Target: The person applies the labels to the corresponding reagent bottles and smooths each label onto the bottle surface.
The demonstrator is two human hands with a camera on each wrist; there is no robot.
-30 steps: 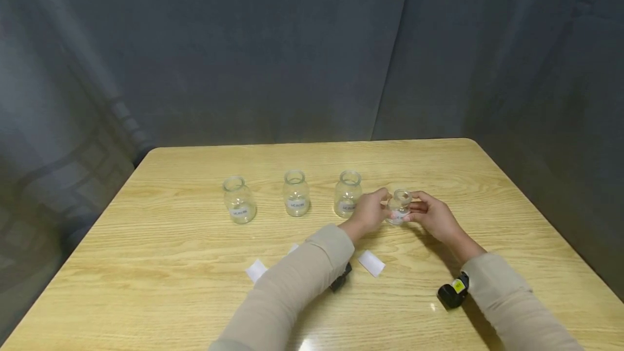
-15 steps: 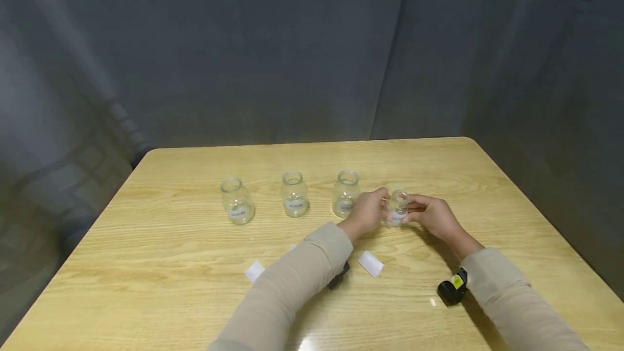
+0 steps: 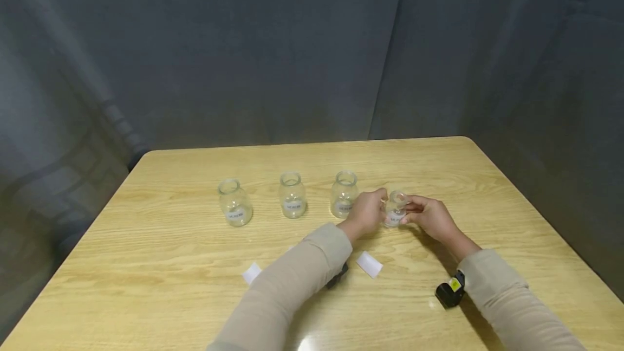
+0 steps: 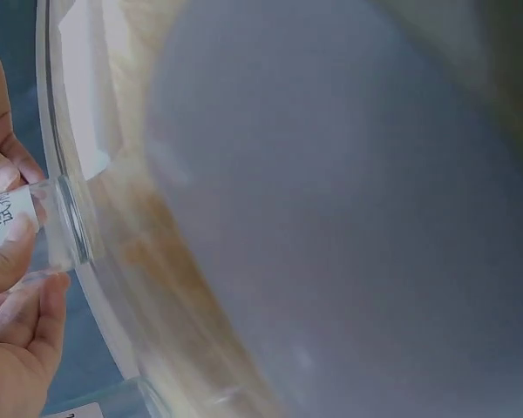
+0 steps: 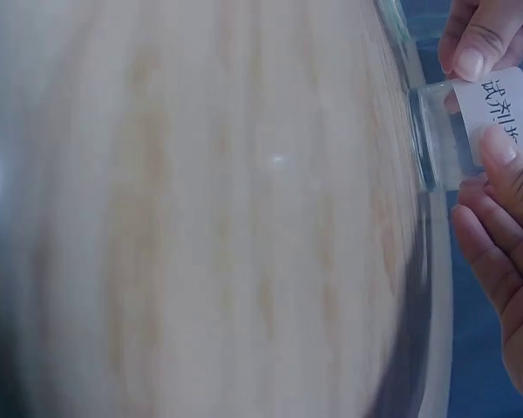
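Both hands are at a small clear glass jar [image 3: 396,211] at the right end of a row of jars. It stands upright in the head view, with a white label [image 5: 499,113] bearing dark Chinese characters on its front. My left hand [image 3: 366,211] holds the jar's left side, its thumb at one edge of the label. From the right, my right hand [image 3: 434,220] grips the same jar, and its thumb [image 5: 499,146] lies on the label. In the left wrist view the jar's base [image 4: 74,222] shows between the fingers of both hands.
Three more labelled glass jars stand to the left: one close by [image 3: 344,195], a middle one [image 3: 292,195] and a far-left one [image 3: 235,203]. White paper slips lie nearer the front, one at right [image 3: 369,264], one at left [image 3: 252,273] partly behind the left sleeve [image 3: 292,286].
The right fingers have shifted slightly lower on the jar, and more of the label's lettering shows. Both hands keep their hold; the whole view has drifted a little.
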